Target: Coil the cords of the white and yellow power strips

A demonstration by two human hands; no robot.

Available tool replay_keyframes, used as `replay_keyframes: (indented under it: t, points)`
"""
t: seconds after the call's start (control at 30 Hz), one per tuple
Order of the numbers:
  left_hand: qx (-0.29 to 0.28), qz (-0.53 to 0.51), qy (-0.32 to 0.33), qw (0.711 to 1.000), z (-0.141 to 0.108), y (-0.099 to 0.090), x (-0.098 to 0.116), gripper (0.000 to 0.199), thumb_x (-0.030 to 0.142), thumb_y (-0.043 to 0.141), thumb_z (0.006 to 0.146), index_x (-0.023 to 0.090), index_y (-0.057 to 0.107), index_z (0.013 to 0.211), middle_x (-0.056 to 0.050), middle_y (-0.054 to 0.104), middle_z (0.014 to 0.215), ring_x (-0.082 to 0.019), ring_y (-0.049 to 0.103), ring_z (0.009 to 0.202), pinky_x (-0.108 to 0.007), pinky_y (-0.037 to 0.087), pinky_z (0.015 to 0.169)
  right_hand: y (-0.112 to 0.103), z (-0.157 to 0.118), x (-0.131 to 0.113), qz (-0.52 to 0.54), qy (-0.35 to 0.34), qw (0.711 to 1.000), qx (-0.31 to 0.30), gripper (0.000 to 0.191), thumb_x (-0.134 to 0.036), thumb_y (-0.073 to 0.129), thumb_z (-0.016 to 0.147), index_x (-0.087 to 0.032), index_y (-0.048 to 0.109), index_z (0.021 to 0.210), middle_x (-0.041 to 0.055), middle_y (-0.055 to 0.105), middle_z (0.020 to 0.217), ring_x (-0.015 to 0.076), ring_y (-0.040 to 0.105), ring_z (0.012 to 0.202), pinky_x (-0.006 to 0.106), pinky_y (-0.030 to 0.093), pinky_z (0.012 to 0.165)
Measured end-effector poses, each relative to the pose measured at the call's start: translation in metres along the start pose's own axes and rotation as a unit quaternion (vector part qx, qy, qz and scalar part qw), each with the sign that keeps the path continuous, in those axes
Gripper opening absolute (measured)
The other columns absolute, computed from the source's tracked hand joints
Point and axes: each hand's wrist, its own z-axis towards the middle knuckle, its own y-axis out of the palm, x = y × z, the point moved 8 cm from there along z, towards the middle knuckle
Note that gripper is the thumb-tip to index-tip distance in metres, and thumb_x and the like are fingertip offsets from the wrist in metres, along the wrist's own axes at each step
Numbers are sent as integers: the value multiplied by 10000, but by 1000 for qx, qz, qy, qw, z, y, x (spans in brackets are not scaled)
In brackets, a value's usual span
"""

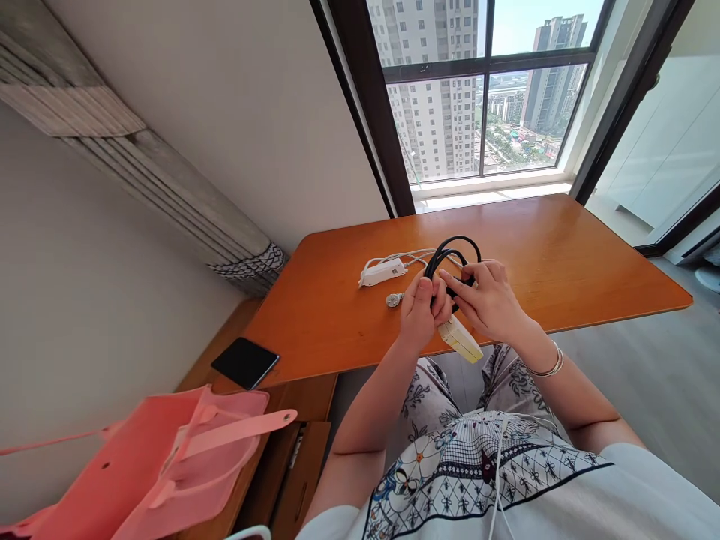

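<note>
Over the near edge of the wooden table, my left hand [424,309] is closed around a looped black cable [457,241]. My right hand [488,298] pinches another part of the same cable, its index finger stretched toward the left hand. Below the hands a pale yellow-and-white block [461,339] hangs past the table edge; how it joins the cable is hidden. On the table just left of the hands lie a white power strip [383,271] with its white cord [413,255] and a round grey-white plug end [394,300].
The orange-brown table [326,315] stands before a window [484,112]. A black tablet [246,362] lies at its left corner. An open pink bag [151,457] sits at the lower left, above a wooden drawer [301,480]. A gathered curtain [185,202] hangs at the left.
</note>
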Motion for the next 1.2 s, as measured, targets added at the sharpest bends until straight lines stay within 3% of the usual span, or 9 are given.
replay_keyframes:
  t: [0.23, 0.33, 0.4, 0.5, 0.6, 0.7, 0.8, 0.93, 1.2]
  points:
    - [-42, 3, -6, 999, 0, 8, 2, 570, 631, 724, 756, 184, 391, 632, 98, 352, 423, -24, 225, 290, -170, 176, 327, -12, 2, 3, 17, 7, 996, 91, 142, -323, 611, 944, -301, 740, 998, 44, 621, 835, 217, 514, 869, 445, 392, 892]
    - [-59, -1, -20, 998, 0, 12, -1, 570, 634, 725, 752, 187, 391, 635, 99, 349, 420, -26, 221, 290, -173, 178, 328, -9, 2, 4, 26, 51, 991, 121, 102, -334, 627, 929, -290, 718, 946, 60, 625, 945, 252, 530, 994, 490, 385, 961]
    - [-59, -10, -35, 998, 0, 11, -3, 580, 641, 737, 735, 189, 386, 636, 99, 343, 420, -27, 216, 292, -173, 177, 330, -8, -3, 11, 58, 113, 978, 163, 226, -394, 647, 902, -288, 675, 1100, 106, 564, 1184, 314, 486, 1177, 539, 385, 1014]
    - [-60, -29, -56, 996, -1, 7, -6, 594, 638, 749, 723, 191, 369, 631, 99, 328, 418, -30, 211, 298, -171, 180, 332, -3, -13, 27, 158, 191, 941, 230, 665, -514, 728, 800, -285, 467, 1367, 161, 352, 1447, 382, 315, 1402, 581, 416, 1045]
    - [-69, -43, -74, 994, -1, 5, -7, 592, 622, 744, 740, 193, 352, 631, 98, 323, 420, -33, 199, 300, -173, 188, 333, 18, -12, 37, 328, 205, 899, 204, 842, -525, 735, 787, -302, 278, 1458, 156, 388, 1457, 314, 432, 1364, 528, 474, 1039]
    - [-69, -56, -99, 991, -2, 4, -10, 583, 604, 707, 789, 199, 319, 631, 96, 316, 418, -37, 189, 297, -173, 193, 332, 40, -6, 40, 476, 203, 845, 132, 638, -534, 715, 802, -287, 437, 1319, 94, 593, 1263, 249, 596, 1182, 471, 501, 1030]
    - [-81, -63, -113, 988, -3, 6, -12, 585, 599, 708, 790, 202, 309, 634, 99, 305, 412, -39, 182, 292, -173, 205, 329, 48, -4, 41, 528, 208, 818, 97, 438, -576, 744, 756, -257, 576, 1005, 56, 657, 1070, 246, 619, 1094, 458, 490, 1030]
    - [-99, -71, -118, 986, -4, 7, -11, 595, 597, 731, 767, 199, 311, 631, 106, 289, 410, -33, 155, 286, -166, 198, 320, 46, -4, 39, 539, 169, 824, 51, 499, -721, 667, 742, -243, 585, 859, 52, 591, 926, 252, 580, 1010, 458, 474, 989]
    - [-56, -127, -167, 976, -6, -1, -12, 594, 625, 588, 871, 206, 251, 620, 109, 208, 398, -36, 125, 262, -166, 185, 305, 46, -13, 33, 435, 63, 898, -16, 752, -948, 358, 720, -242, 552, 894, 58, 496, 887, 240, 467, 942, 422, 449, 894]
